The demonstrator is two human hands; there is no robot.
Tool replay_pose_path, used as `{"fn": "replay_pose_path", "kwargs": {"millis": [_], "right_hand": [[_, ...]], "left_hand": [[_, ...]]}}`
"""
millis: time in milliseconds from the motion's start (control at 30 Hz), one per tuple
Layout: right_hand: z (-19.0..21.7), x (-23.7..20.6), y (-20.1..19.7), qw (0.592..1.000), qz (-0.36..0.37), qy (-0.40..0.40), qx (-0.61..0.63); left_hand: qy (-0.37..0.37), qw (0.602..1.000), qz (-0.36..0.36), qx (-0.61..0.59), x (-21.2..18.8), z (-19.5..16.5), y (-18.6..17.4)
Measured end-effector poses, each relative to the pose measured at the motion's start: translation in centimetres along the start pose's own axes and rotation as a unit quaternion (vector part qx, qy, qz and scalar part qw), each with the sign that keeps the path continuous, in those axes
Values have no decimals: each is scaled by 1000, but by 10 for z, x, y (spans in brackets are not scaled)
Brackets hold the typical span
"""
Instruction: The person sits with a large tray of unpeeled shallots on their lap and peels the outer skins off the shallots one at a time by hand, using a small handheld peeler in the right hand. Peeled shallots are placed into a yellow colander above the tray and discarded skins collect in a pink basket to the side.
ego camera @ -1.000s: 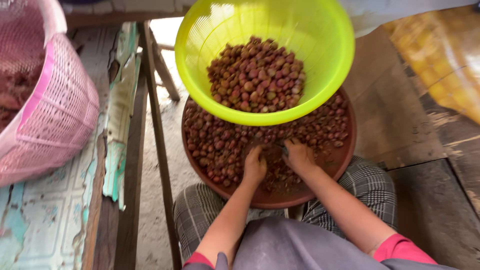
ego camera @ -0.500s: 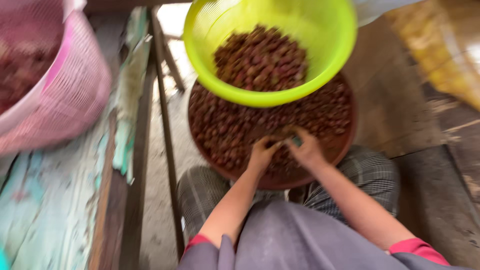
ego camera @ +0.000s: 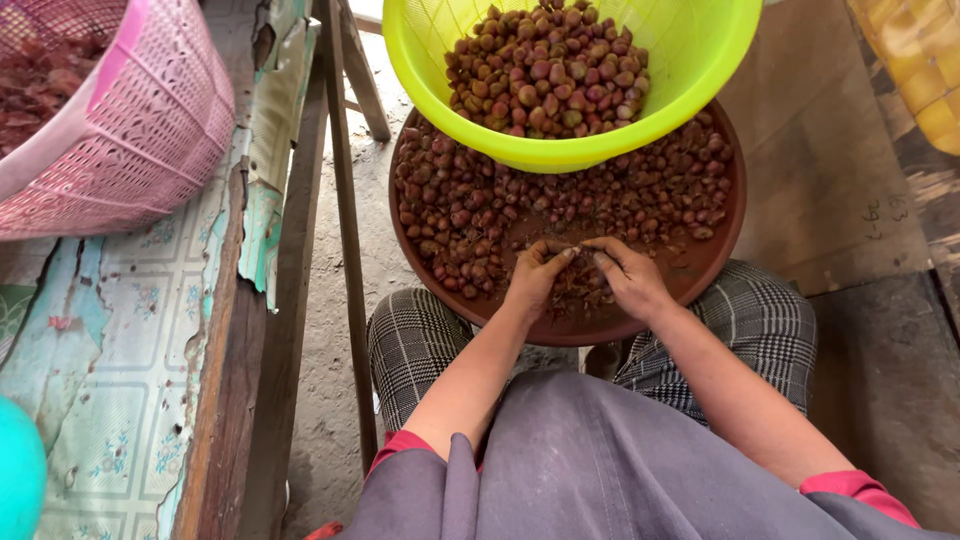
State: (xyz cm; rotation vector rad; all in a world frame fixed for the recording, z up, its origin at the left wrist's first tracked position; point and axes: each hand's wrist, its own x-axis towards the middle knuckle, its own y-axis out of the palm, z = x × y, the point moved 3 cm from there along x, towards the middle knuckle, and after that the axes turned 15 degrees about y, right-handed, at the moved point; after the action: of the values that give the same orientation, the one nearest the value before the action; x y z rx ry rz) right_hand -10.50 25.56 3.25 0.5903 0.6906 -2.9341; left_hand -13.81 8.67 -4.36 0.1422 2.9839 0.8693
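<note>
The round brown tray [ego camera: 712, 262] rests across the person's lap, on the checked trousers [ego camera: 410, 340], which puts the small reddish bulbs [ego camera: 470, 215] within easy reach of both hands. The green bowl [ego camera: 690, 70] sits on the far part of the tray, heaped with more bulbs [ego camera: 545, 75], close enough to drop one in without stretching.

The left hand [ego camera: 535, 280] and right hand [ego camera: 630, 280] meet over the near part of the tray, above a patch of loose dry skins [ego camera: 578, 290]. Both grips are pinched together, fingertips [ego camera: 562, 256] touching; they seem to be clamped on one small bulb between them, though it is too small to see clearly.

To the left, a pink basket [ego camera: 150, 120] stands on the worn worktop [ego camera: 120, 330].
</note>
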Motion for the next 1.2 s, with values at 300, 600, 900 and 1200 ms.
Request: {"fn": "replay_pose_path", "kwargs": {"millis": [300, 600, 900, 1200], "right_hand": [[4, 7, -11, 995, -15, -75, -57], [3, 19, -9, 997, 36, 6, 67], [-10, 34, 2, 992, 63, -22, 107], [-13, 45, -10, 985, 34, 80, 151]], "left_hand": [[44, 998, 11, 47, 4, -8, 12], [49, 999, 6, -5, 7, -12, 10], [-15, 996, -21, -89, 23, 17, -8], [-37, 990, -22, -134, 22, 0, 6]]}}
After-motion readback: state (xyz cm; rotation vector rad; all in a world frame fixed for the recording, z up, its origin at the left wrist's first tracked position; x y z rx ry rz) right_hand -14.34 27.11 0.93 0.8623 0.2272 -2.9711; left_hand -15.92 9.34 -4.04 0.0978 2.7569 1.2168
